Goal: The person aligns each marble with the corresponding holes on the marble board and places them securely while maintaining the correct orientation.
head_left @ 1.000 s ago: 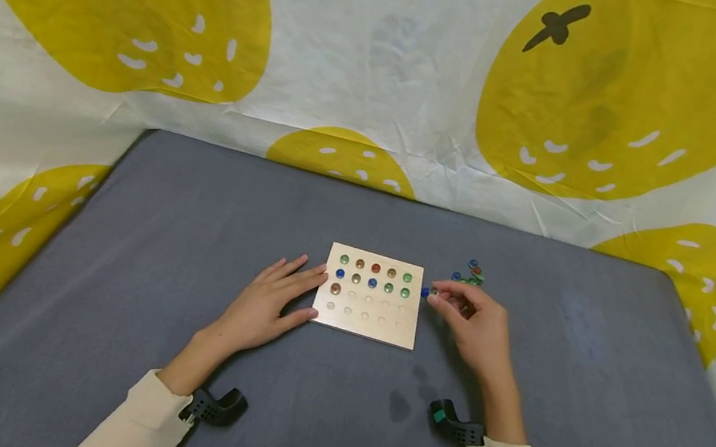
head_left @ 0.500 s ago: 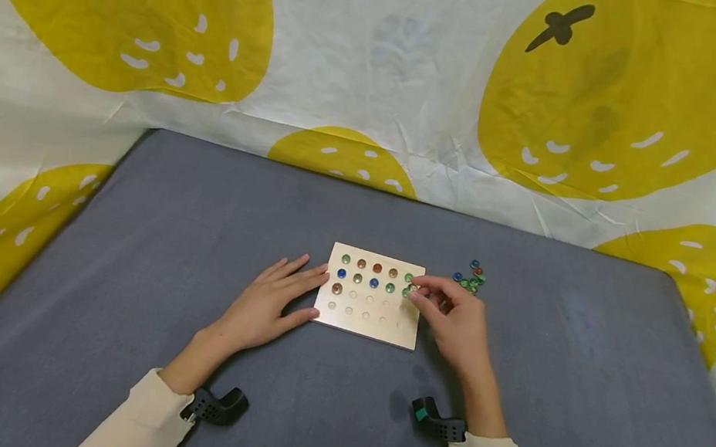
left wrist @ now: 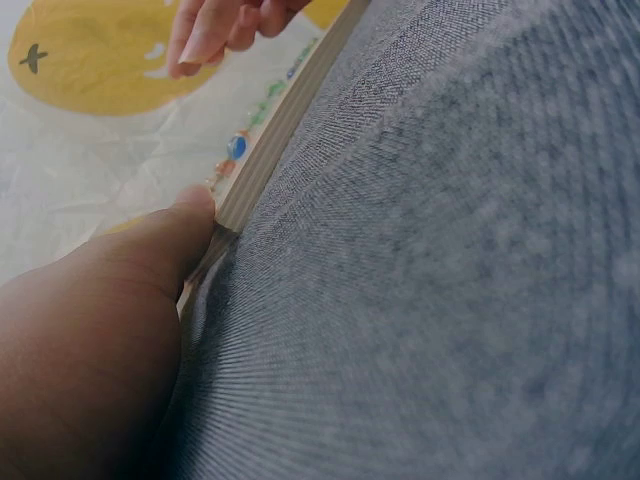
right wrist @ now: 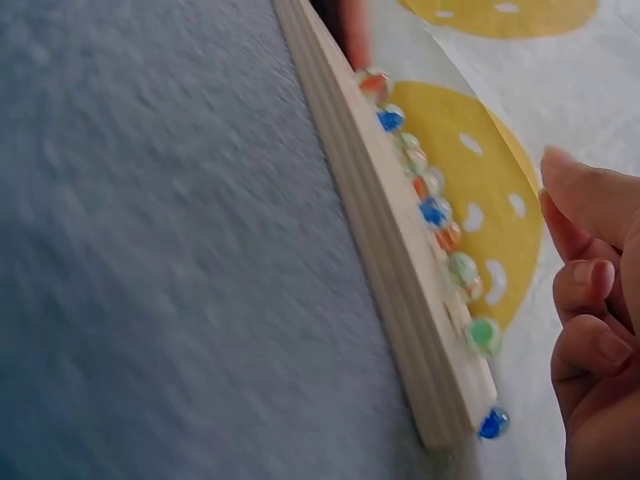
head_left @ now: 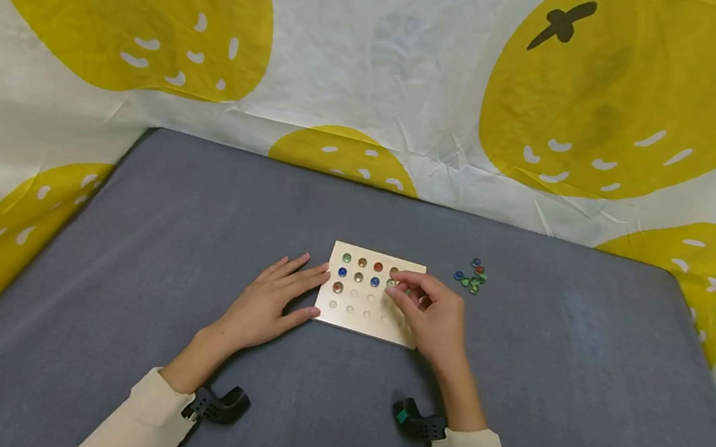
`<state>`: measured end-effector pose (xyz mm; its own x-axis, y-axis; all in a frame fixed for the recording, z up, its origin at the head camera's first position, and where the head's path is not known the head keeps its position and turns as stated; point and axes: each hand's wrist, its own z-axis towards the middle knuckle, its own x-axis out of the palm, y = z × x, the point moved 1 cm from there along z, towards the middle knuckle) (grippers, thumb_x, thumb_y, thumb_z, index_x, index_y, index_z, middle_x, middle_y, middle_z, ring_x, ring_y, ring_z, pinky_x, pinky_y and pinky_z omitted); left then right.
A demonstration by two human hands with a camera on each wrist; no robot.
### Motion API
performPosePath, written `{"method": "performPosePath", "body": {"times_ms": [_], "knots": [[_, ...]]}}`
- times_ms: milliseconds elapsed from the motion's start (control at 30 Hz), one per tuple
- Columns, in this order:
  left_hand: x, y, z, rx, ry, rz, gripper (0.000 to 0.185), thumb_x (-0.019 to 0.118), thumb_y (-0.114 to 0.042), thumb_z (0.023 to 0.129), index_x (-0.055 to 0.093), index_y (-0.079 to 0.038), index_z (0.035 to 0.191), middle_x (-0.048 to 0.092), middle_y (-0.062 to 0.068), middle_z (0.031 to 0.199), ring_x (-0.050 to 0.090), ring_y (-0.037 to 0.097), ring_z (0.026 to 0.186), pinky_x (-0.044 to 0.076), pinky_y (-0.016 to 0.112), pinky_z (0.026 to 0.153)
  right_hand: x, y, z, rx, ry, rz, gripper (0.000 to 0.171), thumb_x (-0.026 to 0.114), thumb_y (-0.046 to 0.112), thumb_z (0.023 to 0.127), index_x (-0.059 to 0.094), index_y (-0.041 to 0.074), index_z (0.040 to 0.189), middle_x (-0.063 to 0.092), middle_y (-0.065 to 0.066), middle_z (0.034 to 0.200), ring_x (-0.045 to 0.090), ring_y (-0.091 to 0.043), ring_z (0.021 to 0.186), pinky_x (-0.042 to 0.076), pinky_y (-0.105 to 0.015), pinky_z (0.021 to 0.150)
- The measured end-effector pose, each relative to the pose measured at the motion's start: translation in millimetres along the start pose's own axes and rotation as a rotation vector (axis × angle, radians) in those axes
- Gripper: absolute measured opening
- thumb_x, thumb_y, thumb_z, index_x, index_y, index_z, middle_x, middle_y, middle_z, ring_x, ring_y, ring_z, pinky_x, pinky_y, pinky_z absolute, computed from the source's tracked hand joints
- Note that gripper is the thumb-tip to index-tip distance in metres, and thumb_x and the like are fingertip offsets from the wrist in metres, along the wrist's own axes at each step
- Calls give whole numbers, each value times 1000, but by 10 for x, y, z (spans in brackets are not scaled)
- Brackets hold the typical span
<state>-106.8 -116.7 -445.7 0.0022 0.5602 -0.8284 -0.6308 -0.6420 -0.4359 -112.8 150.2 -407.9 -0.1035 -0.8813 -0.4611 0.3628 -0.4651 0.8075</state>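
A pale wooden board [head_left: 349, 321] with rows of round hollows lies on the grey cloth. Glass marbles in green, brown, red and blue fill hollows in its upper rows, and one brown marble [head_left: 338, 287] sits at the left of the third row. My left hand [head_left: 272, 300] lies with straight fingers against the board's left edge. Above the board's right part, my right hand [head_left: 437, 318] pinches a small pale marble [head_left: 391, 283] between thumb and forefinger, covering several hollows. In the right wrist view the fingertips of the right hand [right wrist: 605, 320] meet, and the marble is hidden.
Several loose marbles [head_left: 465, 282] in green, blue and red lie on the cloth to the right of the board. A blue marble [right wrist: 493, 422] shows by the board's end in the right wrist view. A white curtain with yellow shapes [head_left: 386, 48] hangs behind the table.
My right hand has moved left from beside the board's right edge to over the board, carrying the marble. The left hand has stayed in place.
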Motion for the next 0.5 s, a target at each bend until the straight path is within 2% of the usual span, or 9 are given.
{"method": "performPosePath", "body": {"times_ms": [500], "knots": [[-17,-8,9,-31,32,4,55,60,-37,95,47,-16,144,41,-2,148,28,27,140,15,45,116,243,42,-45,-42,-4,-32,15,78,20,82,75,15,96,63,8,76,48,-11,60,38,-22,50]]}}
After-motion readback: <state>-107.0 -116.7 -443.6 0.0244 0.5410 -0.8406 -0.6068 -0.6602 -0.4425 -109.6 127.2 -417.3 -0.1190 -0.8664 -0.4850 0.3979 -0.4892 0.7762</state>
